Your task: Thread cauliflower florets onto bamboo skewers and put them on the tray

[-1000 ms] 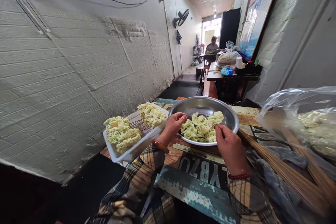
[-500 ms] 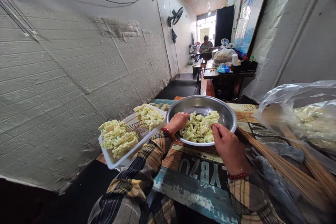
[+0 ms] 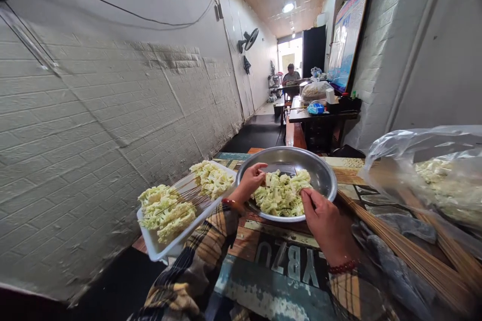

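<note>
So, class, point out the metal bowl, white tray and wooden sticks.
Metal bowl (image 3: 323, 178), head view: right inner wall.
White tray (image 3: 151, 244), head view: near corner.
Wooden sticks (image 3: 404, 248), head view: middle of the bundle.

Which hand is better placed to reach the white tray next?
Likely the left hand: it is nearer the white tray, while the right hand is at the right side of the metal bowl.

Cauliflower (image 3: 280, 195) shows creamy white and pale green in the silver basin (image 3: 323, 175); the tray (image 3: 152, 246) is white. Black, tan and grey plaid covers 2 sleeves (image 3: 188, 281). Sticks (image 3: 399, 242) are tan-brown. Teal, cream and orange-brown planks pattern the tabletop (image 3: 271, 286).
</note>
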Demonstrator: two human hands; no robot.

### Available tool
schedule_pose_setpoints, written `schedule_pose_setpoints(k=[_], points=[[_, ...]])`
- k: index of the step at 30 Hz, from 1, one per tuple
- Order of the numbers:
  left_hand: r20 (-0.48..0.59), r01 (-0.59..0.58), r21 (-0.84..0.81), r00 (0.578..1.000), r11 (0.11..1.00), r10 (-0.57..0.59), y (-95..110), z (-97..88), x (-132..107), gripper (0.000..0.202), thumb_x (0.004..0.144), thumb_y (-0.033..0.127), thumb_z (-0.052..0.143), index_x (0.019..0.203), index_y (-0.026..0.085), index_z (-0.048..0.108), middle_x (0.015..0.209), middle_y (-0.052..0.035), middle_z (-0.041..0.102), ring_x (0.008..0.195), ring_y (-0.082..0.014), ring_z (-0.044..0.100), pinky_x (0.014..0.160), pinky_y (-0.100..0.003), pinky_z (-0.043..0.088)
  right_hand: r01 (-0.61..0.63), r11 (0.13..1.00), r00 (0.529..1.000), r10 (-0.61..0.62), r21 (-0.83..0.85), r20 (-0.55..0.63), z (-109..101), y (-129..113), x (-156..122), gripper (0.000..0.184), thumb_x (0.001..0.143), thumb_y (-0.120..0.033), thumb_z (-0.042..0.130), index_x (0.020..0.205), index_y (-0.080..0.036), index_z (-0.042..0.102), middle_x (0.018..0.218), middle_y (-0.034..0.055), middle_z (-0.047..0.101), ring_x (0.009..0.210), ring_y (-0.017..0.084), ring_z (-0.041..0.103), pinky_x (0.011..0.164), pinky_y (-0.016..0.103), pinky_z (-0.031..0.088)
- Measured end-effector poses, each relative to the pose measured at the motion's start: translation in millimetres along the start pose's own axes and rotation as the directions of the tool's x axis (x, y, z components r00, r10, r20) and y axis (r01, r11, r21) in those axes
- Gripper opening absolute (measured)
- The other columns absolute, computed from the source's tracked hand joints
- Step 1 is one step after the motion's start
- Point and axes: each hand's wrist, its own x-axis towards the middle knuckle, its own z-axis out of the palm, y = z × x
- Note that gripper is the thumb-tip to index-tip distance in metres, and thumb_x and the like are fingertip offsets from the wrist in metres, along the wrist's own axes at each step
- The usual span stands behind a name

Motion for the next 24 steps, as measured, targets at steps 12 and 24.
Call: schedule_pose_setpoints(k=[12,24], points=[[0.183,0.245,-0.713,0.969,0.656,-0.163,42,13.0,-49,0.033,0.068,0.023,0.068,0.1,0.015,0.073,0.089,-0.0063,0.063,0.066,-0.0087,0.056,0.051,-0.018,0.037,0.046,0.999,0.999,-0.045,0.022,-0.023,5,4,-2,0.045,0.098,-0.048,0.033,0.104,-0.023,0.07,0.097,0.0091,0.077,0.082,0.024,0.071,0.067,0.029,0.05],[0.113,0.165,-0.812,0.986,0.561,-0.126,39,9.7,-57,0.03,0.067,0.034,0.081,0.08,0.013,0.064,0.082,-0.0045,0.067,0.072,-0.0136,0.065,0.07,-0.026,0.052,0.088,0.987,0.996,-0.086,0.131,-0.015,1,-1,0,0.04,0.095,-0.045,0.04,0.099,-0.023,0.073,0.096,0.0075,0.078,0.086,0.024,0.072,0.074,0.032,0.055]])
